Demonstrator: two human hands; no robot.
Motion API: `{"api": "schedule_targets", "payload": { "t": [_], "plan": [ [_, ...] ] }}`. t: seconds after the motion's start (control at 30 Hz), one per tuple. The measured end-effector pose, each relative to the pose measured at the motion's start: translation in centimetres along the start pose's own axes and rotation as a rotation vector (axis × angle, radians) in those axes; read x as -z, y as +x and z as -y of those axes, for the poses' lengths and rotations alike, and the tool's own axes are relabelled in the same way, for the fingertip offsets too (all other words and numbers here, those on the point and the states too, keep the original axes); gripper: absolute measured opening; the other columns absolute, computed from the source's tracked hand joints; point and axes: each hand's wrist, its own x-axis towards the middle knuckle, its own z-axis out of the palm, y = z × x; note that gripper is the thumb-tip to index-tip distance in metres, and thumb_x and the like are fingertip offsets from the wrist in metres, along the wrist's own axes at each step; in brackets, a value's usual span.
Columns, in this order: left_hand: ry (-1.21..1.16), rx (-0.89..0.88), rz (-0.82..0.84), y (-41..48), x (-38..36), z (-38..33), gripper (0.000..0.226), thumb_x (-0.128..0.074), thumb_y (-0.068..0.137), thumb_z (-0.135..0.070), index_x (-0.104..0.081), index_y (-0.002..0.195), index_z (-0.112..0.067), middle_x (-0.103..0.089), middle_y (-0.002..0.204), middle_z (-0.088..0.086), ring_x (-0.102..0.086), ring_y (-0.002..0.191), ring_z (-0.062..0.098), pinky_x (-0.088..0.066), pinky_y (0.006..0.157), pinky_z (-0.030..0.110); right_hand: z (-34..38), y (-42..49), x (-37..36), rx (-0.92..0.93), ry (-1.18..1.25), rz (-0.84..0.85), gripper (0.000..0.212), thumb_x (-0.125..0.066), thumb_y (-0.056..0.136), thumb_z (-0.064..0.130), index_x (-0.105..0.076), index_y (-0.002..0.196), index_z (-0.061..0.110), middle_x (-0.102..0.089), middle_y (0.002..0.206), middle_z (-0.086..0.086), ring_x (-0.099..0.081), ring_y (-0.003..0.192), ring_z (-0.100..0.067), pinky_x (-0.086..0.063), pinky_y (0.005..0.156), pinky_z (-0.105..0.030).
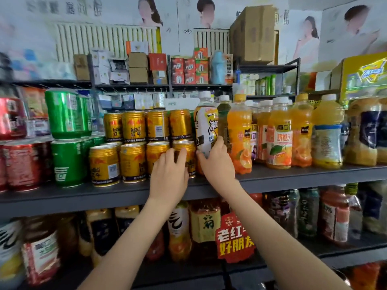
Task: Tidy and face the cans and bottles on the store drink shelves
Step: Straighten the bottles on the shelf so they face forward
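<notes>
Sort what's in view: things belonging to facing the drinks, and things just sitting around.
Job: left hand gripping a gold metal Red Bull can; right hand gripping a white-labelled, white-capped plastic bottle; orange juice bottles; green metal cans; red metal cans.
Just there: brown cardboard cartons up top; small red-and-orange boxes; red cut-out promo sign.

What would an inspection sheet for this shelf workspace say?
Surface: grey metal shelf, front strip bare right of the hands.
Job's things: gold cans stacked two high; green cans and red cans further left; orange juice bottles on the right.
Clutter: small boxes on the upper shelf.
Hands: left hand grips the end gold can of the lower row; right hand grips the white-labelled bottle near its base.
Cables: nothing seen.
Surroundings: posters and a radiator on the wall; more bottles on the lower shelf.
</notes>
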Motion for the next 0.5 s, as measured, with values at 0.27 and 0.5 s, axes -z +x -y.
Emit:
{"api": "schedule_targets", "payload": {
  "t": [0.27, 0.5],
  "plan": [
    [0.025, 0.120, 0.010, -0.9, 0.9, -2.1, 0.049, -0.072, 0.077, -0.014, -0.056, 0.122, -0.004, -0.061, 0.107, 0.017, -0.061, 0.093, 0.033, -0.053, 0.070, 0.039, -1.0, 1.1, 1.1, 0.042, 0.185, -0.003, 0.046, -0.060, 0.088, 0.027, -0.039, 0.120, 0.001, -0.061, 0.107, -0.015, -0.061, 0.095, -0.034, -0.044, 0.068, -0.033],
    [-0.400, 0.281, -0.004, -5.1, 2.9, -10.5, 0.056, -0.057, 0.091, -0.028, -0.038, 0.142, -0.014, -0.047, 0.138, 0.001, -0.043, 0.126, 0.014, -0.034, 0.099, 0.022, -3.7, -4.1, 8.3, 0.254, 0.527, 0.068, 0.040, -0.068, 0.086, 0.026, -0.042, 0.115, 0.021, -0.060, 0.097, 0.011, -0.058, 0.081, 0.005, -0.045, 0.064, -0.006]
  ]
}}
